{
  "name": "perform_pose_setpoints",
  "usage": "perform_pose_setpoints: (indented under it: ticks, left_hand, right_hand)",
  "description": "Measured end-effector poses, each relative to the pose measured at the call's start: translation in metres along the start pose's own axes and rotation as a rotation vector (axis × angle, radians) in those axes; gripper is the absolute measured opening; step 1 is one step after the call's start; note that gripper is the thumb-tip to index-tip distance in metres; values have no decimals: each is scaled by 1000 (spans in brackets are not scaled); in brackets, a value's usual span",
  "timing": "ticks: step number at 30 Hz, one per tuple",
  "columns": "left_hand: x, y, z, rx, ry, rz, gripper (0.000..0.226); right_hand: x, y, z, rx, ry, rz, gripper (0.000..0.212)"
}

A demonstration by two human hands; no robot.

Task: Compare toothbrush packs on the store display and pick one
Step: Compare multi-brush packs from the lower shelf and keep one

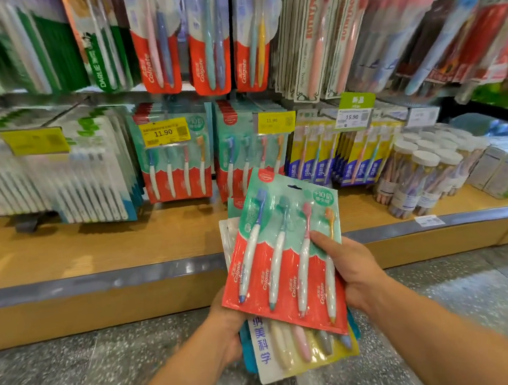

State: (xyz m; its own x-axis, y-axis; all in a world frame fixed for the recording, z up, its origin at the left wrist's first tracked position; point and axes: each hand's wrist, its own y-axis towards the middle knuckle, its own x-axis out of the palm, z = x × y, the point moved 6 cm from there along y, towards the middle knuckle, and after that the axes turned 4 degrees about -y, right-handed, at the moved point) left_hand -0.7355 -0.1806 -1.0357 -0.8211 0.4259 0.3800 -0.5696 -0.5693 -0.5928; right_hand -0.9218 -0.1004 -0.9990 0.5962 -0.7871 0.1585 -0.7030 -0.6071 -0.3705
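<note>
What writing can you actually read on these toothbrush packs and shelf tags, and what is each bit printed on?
"Colgate": held four-brush pack, by each handle.
"+10倍": green badge on that pack.
"纳美科学": pack underneath.
"Colgate": hanging red packs.
"DARLIE": hanging green pack.
"11.90": yellow tag.
"11.90": second yellow tag, faint.
"15.90": green-topped tag.
Left yellow tag and other print: too blurred.

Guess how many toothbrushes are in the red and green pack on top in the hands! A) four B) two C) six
A: the Colgate pack, held on top by the right hand, shows four brushes side by side, with blue, teal, pink and orange heads. The left hand supports a second pack underneath it.
</note>
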Motion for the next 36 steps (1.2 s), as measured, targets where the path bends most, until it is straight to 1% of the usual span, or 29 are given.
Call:
perform_pose_setpoints:
  ticks: [2,6,7,9,11,12,14,17,20,21,22,24,26,28,30,32,33,36]
  left_hand:
    - [-7,0,2,4,-54,-2,27]
    - [-14,5,21,33,-180,-78,52]
    - [-16,8,24,31,-214,-91,54]
    - [-27,19,28,22,-264,-64,42]
    - [-33,22,29,18,-271,-92,34]
    - [-35,23,29,21,-259,-116,33]
    - [-42,23,32,27,-231,-96,33]
    - [-54,36,40,124,-203,-22,21]
    - [-64,45,49,249,-137,37,17]
    - [-64,44,51,269,-129,48,19]
    - [-65,44,52,292,-103,48,18]
    - [-65,40,54,333,-15,71,7]
    - [-70,37,55,344,102,117,28]
    - [-76,34,56,357,141,159,36]
    - [-84,32,58,353,140,206,35]
    - [-91,31,59,352,125,243,32]
    - [-96,31,59,346,118,254,33]
    - [-112,29,60,330,102,281,37]
  right_hand:
    - [7,1,0,0,-61,11,36]
    - [30,5,-13,-13,-163,13,36]
    - [37,7,-18,-28,-174,13,37]
    - [50,10,-25,-67,-177,28,40]
    - [59,13,-30,-98,-178,36,38]
    - [63,16,-30,-100,-184,27,35]
    - [68,22,-32,-111,-209,-2,28]
    - [67,34,-25,-103,-250,-41,30]
    - [60,43,-15,-14,-264,-77,40]
    - [58,45,-13,15,-275,-83,39]
    - [56,47,-14,30,-293,-89,32]
    - [52,54,-20,42,-303,-85,19]
    - [48,61,-30,54,-277,-44,21]
    - [47,70,-42,37,-282,-7,28]
    - [48,76,-54,-11,-296,18,27]
    - [47,82,-65,-72,-280,46,34]
    - [48,86,-69,-103,-269,55,34]
    - [49,98,-80,-211,-289,88,20]
